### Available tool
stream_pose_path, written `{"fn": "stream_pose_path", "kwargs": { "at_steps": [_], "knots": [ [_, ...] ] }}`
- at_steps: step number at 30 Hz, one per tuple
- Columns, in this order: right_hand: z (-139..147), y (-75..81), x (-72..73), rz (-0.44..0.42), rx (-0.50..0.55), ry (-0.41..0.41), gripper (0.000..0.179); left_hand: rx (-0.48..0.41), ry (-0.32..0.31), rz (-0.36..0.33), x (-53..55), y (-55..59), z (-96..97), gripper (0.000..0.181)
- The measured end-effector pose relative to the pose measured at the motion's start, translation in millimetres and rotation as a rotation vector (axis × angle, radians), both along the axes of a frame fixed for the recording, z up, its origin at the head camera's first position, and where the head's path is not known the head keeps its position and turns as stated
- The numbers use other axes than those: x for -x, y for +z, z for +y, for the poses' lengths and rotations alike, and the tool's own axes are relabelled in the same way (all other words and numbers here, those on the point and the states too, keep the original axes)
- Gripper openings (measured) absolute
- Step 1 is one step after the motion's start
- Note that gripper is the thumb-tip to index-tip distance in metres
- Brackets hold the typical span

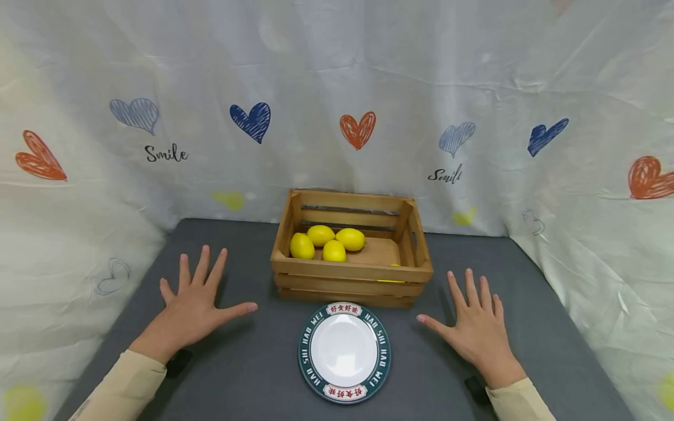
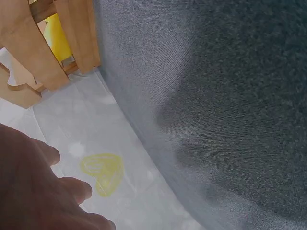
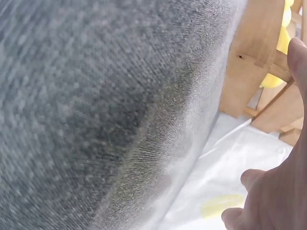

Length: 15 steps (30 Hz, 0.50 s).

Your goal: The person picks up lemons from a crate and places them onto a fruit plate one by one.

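In the head view my left hand (image 1: 192,310) is spread, palm down, over the left part of the table, holding nothing. My right hand (image 1: 476,327) is likewise spread with straight fingers on the right side. Between them lies a round plate (image 1: 344,351) with a white middle and a green lettered rim. Behind the plate stands a slatted wooden crate (image 1: 353,269). Several yellow lemons (image 1: 334,251) sit in its left half, and another bit of yellow shows at the front right through the slats. Both wrist views catch the crate's slats (image 2: 79,33) beyond the fingers.
The dark grey table (image 1: 237,374) runs back to a pale curtain (image 1: 316,70) printed with hearts and the word Smile. This curtain also hangs along both sides. The crate stands near the table's back edge.
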State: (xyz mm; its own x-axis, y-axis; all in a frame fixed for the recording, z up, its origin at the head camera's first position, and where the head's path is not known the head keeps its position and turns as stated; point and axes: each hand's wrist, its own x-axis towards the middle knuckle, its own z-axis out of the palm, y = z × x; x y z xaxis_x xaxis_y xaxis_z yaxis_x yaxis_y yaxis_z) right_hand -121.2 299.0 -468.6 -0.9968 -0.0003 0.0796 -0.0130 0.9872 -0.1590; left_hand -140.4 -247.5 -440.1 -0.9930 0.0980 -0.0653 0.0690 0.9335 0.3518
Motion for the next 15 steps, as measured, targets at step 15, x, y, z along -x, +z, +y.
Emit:
{"fn": "stream_pose_path", "kwargs": {
  "at_steps": [15],
  "knots": [
    [-8.7, 52.1, 23.8, -0.027, 0.118, 0.086, 0.118, -0.460, -0.050, -0.091, 15.1, 10.2, 35.5, 0.102]
  ]
}}
